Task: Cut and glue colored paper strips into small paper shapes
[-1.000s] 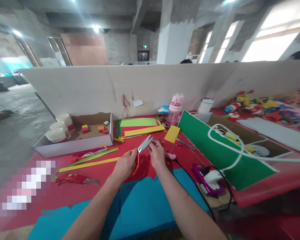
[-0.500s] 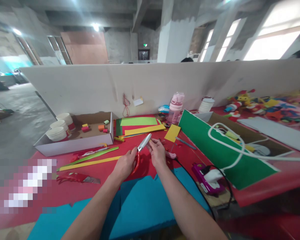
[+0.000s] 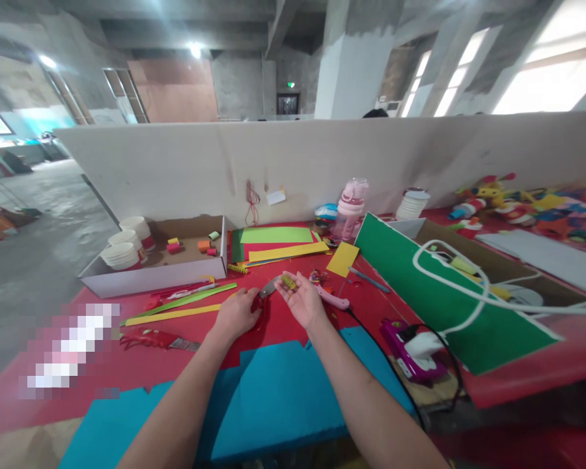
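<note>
My left hand [image 3: 237,314] has its fingers at the red handle of the scissors [image 3: 269,287], low over the red table cover. The scissors' metal blades point toward my other hand. Palm up, my right hand [image 3: 303,301] holds a small yellow-green paper coil [image 3: 289,282] on its fingers, just right of the blade tips. Another yellow coil [image 3: 237,268] lies by the cardboard box. Yellow strips [image 3: 176,314] and a green strip [image 3: 200,295] lie to the left, and a yellow sheet [image 3: 342,259] lies beyond my right hand.
On the left are a cardboard box [image 3: 151,272] with paper cups and a red-handled knife [image 3: 151,339]. Blue foam [image 3: 283,391] spans the front. To the right stand a green board [image 3: 420,286], a purple power strip [image 3: 413,358], a pink glue gun [image 3: 334,299] and a pink bottle [image 3: 350,205].
The scissors have come down toward the table and lie lower beside my left hand. My right hand has turned palm up, showing the coil. The view has shifted slightly.
</note>
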